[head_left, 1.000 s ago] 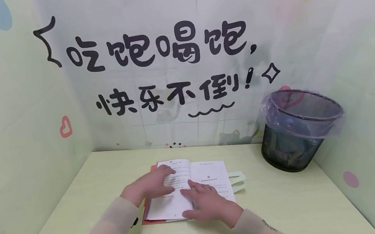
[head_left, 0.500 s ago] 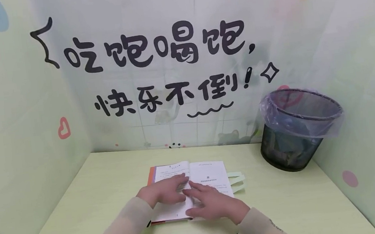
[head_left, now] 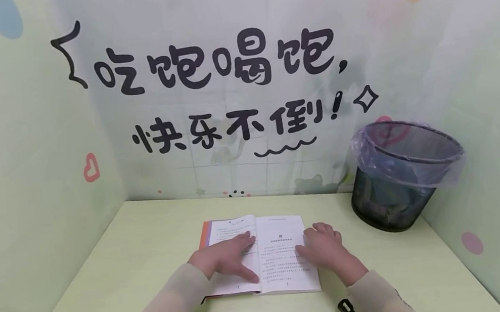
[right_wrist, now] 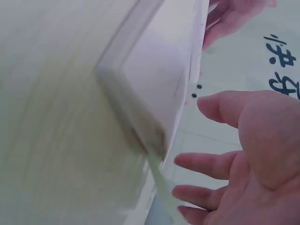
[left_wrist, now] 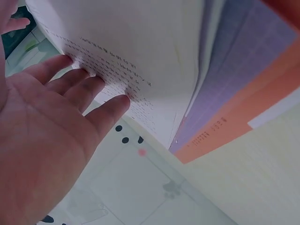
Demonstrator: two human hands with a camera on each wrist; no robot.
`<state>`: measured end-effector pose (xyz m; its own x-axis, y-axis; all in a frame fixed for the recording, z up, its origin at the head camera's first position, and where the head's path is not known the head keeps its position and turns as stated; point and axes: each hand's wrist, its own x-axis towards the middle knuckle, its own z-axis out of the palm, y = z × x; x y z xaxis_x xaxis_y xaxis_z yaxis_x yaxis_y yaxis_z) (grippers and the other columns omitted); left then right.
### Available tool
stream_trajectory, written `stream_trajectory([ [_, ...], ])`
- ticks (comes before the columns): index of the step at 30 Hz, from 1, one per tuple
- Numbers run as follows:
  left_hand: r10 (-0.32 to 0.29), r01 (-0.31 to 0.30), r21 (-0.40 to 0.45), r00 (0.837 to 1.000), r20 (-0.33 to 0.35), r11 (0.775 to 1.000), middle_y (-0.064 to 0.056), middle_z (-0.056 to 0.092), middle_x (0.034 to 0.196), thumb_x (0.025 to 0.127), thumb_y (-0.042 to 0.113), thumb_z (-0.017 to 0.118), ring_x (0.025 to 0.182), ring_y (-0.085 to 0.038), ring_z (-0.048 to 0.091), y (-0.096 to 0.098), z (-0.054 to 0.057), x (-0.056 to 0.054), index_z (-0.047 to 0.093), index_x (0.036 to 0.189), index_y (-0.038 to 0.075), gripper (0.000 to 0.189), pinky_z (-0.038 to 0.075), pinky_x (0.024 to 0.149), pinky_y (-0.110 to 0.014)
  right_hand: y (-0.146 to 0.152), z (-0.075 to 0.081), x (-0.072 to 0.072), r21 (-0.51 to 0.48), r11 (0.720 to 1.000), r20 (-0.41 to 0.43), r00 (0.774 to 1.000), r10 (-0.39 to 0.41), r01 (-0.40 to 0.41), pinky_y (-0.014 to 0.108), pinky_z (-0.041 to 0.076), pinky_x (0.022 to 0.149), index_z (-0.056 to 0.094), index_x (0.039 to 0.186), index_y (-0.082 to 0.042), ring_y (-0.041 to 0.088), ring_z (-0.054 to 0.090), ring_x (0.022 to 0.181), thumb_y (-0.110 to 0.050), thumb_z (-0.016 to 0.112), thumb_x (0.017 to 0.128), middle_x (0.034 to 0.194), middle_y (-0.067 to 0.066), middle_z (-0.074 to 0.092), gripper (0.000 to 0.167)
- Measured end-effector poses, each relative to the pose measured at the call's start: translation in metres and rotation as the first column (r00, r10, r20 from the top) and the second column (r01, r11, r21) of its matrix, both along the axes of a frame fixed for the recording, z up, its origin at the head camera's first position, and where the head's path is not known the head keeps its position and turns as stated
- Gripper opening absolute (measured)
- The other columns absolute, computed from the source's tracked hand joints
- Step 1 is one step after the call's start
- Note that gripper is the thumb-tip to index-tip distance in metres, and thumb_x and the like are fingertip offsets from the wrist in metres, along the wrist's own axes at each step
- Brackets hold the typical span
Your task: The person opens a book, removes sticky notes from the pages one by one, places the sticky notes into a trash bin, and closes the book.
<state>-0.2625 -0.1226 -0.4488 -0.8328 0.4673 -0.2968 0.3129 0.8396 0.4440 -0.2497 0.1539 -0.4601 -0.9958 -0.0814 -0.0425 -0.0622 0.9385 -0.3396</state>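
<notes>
An open book (head_left: 289, 269) lies on the table with printed text on both pages. My left hand (head_left: 228, 256) rests on the left page, its fingers extended toward the centre fold; in the left wrist view the fingertips touch the printed lines. Orange and purple cover layers (left_wrist: 234, 79) show beyond that page's edge. Beside the book's right edge is my right hand (head_left: 325, 250), thumb close to the page. In the right wrist view its fingers are loosely spread, with a pale green strip (right_wrist: 158, 178) from the book running near the lower fingertips. Nothing is visibly pinched there.
A black mesh waste bin (head_left: 389, 197) with a translucent purple liner stands at the back right of the table (head_left: 149, 238). Patterned curtain walls with black lettering (head_left: 222, 67) close in the back and sides. A small black device (head_left: 346, 308) sits by the right sleeve.
My right hand has slid right, from the centre fold to the book's right edge, uncovering the right page. My left hand moved inward across the left page, then stayed near the fold.
</notes>
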Motion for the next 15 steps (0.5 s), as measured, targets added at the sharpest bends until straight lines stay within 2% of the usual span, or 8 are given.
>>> stream_trajectory([
  [3, 0.009, -0.009, -0.007, 1.000, 0.000, 1.000, -0.004, 0.030, 0.183, 0.082, 0.052, 0.095, 0.170, -0.030, 0.028, 0.002, -0.001, -0.001, 0.040, 0.171, 0.018, 0.110, 0.030, 0.137, -0.052, 0.006, -0.003, 0.000, 0.030, 0.999, 0.027, 0.999, -0.020, 0.019, 0.074, 0.032, 0.123, 0.072, 0.123, 0.006, 0.052, 0.040, 0.152, -0.037, 0.077, 0.101, 0.156, 0.031, 0.055, 0.049],
  [6, 0.015, -0.015, -0.003, 1.000, 0.006, 1.000, -0.004, 0.029, 0.183, 0.082, 0.052, 0.095, 0.170, -0.030, 0.027, 0.003, -0.002, -0.002, 0.040, 0.172, 0.018, 0.111, 0.029, 0.137, -0.053, 0.008, -0.007, 0.000, 0.025, 1.000, 0.041, 0.999, -0.017, 0.016, 0.073, 0.033, 0.123, 0.071, 0.119, 0.007, 0.052, 0.041, 0.151, -0.040, 0.078, 0.100, 0.155, 0.032, 0.055, 0.052],
  [10, 0.012, -0.012, 0.002, 1.000, 0.014, 1.000, -0.004, 0.028, 0.184, 0.083, 0.052, 0.095, 0.171, -0.032, 0.026, 0.002, -0.002, -0.002, 0.039, 0.172, 0.018, 0.111, 0.028, 0.138, -0.054, 0.007, -0.011, 0.000, 0.025, 1.000, 0.042, 0.999, -0.014, 0.013, 0.072, 0.033, 0.123, 0.068, 0.129, 0.011, 0.051, 0.043, 0.149, -0.042, 0.079, 0.099, 0.155, 0.032, 0.055, 0.062],
  [15, 0.013, -0.014, 0.012, 1.000, 0.015, 1.000, -0.004, 0.028, 0.184, 0.083, 0.052, 0.095, 0.171, -0.031, 0.026, 0.002, -0.002, -0.002, 0.040, 0.172, 0.017, 0.110, 0.028, 0.138, -0.053, 0.006, -0.009, 0.000, 0.025, 1.000, 0.017, 1.000, -0.008, 0.008, 0.071, 0.034, 0.122, 0.061, 0.139, 0.015, 0.051, 0.044, 0.147, -0.041, 0.078, 0.099, 0.154, 0.032, 0.054, 0.070],
])
